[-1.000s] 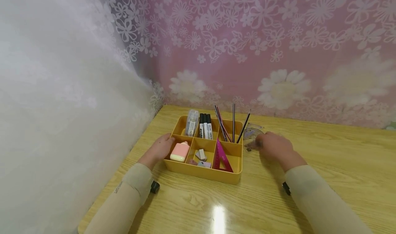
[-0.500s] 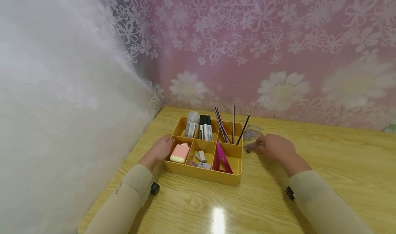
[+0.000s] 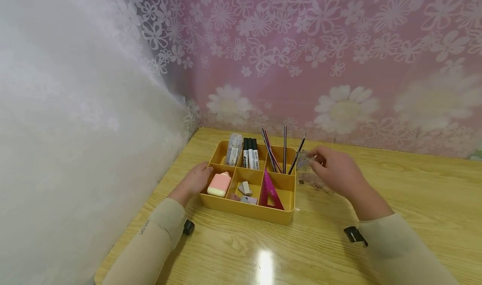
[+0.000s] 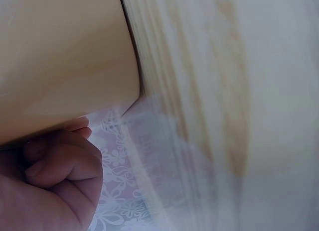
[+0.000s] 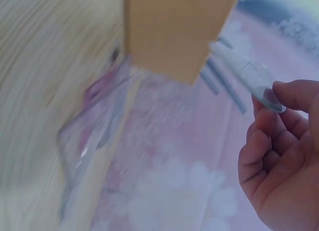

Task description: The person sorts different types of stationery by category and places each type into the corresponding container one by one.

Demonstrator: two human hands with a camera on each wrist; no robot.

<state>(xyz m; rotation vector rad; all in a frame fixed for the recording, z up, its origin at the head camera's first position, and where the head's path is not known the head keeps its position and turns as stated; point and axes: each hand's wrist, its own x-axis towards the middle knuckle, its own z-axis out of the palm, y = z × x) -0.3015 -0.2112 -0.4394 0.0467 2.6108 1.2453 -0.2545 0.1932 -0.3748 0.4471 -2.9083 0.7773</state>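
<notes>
My left hand (image 3: 193,180) grips the left side of a yellow compartment organizer (image 3: 244,211), thumb over the rim; its fingers curl against the outer wall in the left wrist view. My right hand (image 3: 337,168) is raised just beyond the organizer's right side. Between thumb and fingers it pinches a clear plastic protractor (image 5: 249,74) with a curved edge. Below that hand, a clear set square (image 3: 310,180) lies on the table, partly hidden. The front compartments hold a pink bottle-shaped item (image 3: 219,183), several erasers (image 3: 246,188) and a magenta set square (image 3: 272,193).
In the organizer's back compartments stand a clear plastic case (image 3: 234,149), black-capped markers (image 3: 250,153) and several pencils (image 3: 284,149). A white curtain (image 3: 75,109) hangs along the left edge of the wooden table (image 3: 226,251). Pink flowered cloth (image 3: 286,80) closes off the back.
My right hand has moved from the lower clear piece up to the protractor and lifted it off the table. The left hand and the organizer have stayed put.
</notes>
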